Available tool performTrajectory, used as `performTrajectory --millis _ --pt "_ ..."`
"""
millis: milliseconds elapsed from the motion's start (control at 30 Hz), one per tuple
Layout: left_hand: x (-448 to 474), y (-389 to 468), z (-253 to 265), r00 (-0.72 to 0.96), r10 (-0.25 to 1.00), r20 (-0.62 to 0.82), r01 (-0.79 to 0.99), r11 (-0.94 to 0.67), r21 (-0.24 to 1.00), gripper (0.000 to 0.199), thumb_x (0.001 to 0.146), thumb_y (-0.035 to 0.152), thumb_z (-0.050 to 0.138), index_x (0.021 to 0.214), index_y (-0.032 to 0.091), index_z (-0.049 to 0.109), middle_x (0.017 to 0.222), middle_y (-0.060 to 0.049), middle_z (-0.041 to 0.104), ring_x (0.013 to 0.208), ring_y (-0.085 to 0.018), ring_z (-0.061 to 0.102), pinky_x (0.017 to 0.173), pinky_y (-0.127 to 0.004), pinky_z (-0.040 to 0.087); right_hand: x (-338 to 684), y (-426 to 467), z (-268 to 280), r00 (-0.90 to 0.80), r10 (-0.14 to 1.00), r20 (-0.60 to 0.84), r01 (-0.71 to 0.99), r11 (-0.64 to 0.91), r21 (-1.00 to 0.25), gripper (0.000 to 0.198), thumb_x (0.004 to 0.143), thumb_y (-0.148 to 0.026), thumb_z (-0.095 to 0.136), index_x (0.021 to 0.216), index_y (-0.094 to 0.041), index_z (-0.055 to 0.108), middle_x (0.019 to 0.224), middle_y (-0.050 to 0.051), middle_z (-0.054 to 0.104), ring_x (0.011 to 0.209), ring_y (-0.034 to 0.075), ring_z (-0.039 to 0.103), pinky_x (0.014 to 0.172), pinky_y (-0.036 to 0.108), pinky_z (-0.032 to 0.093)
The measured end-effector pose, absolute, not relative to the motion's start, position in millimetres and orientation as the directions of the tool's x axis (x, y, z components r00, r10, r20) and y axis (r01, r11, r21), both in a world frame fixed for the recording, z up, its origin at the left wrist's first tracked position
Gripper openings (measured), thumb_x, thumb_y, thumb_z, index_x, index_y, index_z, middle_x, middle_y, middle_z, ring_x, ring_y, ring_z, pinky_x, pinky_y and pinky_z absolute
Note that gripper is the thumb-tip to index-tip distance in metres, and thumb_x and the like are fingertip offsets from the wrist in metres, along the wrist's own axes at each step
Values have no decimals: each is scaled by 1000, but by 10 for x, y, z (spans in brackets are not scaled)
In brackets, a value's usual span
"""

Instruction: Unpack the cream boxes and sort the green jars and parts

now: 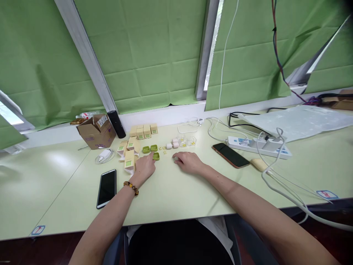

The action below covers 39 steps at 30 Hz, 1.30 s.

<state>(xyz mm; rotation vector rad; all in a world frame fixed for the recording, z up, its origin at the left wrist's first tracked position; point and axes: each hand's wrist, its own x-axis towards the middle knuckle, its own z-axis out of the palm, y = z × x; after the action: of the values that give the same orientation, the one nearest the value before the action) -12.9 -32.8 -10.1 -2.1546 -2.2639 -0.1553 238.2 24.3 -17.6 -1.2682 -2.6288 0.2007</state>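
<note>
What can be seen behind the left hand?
Just beyond the left hand, at its fingertips, is one small green tray, partly covered by them. Two more green trays sit farther back. What is directly under the palm cannot be seen.

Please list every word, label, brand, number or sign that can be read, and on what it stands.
No text can be read.
White label on the cardboard box: too small.
Purple print on that box: blurred.
Green labels on the small cartons: any text too small.
Left desk sticker: red mark, blurred.
Right desk sticker: red mark, blurred.
</note>
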Motion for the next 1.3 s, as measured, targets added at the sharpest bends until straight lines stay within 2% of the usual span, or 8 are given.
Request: performTrajectory --millis 200,333,433,633,967,1100,1200,1300 --pt "-113 -349 -97 -72 992 108 997 67 47 51 102 31 46 153 24 45 108 -13 79 98 -31 75 79 -38 51 2387 252 -185 -610 779 146 750 627 -210 30 102 -33 51 126 -26 68 119 8 77 103 25 70 75 29 43" --pt "-96 -367 -85 -57 989 140 998 53 31 37 105 31 40 136 24 59 102 -11 79 96 -31 75 80 -39 51 2385 251 -183 -615 777 137 750 630 -202 30 102 -31 51 127 -26 67 119 7 76 105 25 70 76 29 44" --pt "-71 -351 -73 -46 988 147 999 43 21 36 106 29 36 121 23 68 99 -11 78 94 -31 75 80 -39 50 2383 244 -175 -611 780 133 756 625 -196 29 102 -31 51 127 -26 66 120 7 76 105 24 70 75 30 43" --pt "-45 -308 -47 -53 987 153 997 44 61 35 105 26 37 113 20 71 95 -14 77 94 -31 75 81 -39 50 2384 236 -166 -617 774 141 750 633 -193 29 102 -31 51 126 -26 67 119 7 76 106 25 70 73 30 43" --pt "-39 -280 -63 -86 986 143 994 76 76 35 104 24 37 111 20 71 94 -15 76 93 -32 75 80 -40 51 2381 247 -187 -618 774 136 751 633 -190 30 102 -31 50 128 -27 66 121 7 76 106 25 70 78 30 44" --pt "-34 -303 -51 -102 985 141 993 91 81 35 104 29 38 122 20 67 94 -14 76 92 -32 75 80 -40 50 2385 244 -174 -623 769 142 744 639 -196 30 102 -30 51 127 -26 66 121 7 76 107 25 70 77 30 43" --pt "-65 -335 34 -135 973 189 988 118 99 36 105 36 41 130 22 64 94 -13 77 91 -32 75 80 -39 49 2382 230 -155 -622 770 142 745 637 -198 30 102 -30 51 127 -25 67 121 7 76 107 25 70 75 30 43" --pt "-136 -362 205 -200 944 264 977 170 132 35 105 38 41 127 26 65 97 -10 79 93 -31 74 79 -38 49 2377 214 -137 -623 771 133 746 637 -195 29 103 -31 51 125 -25 67 121 7 76 106 25 71 75 30 43"
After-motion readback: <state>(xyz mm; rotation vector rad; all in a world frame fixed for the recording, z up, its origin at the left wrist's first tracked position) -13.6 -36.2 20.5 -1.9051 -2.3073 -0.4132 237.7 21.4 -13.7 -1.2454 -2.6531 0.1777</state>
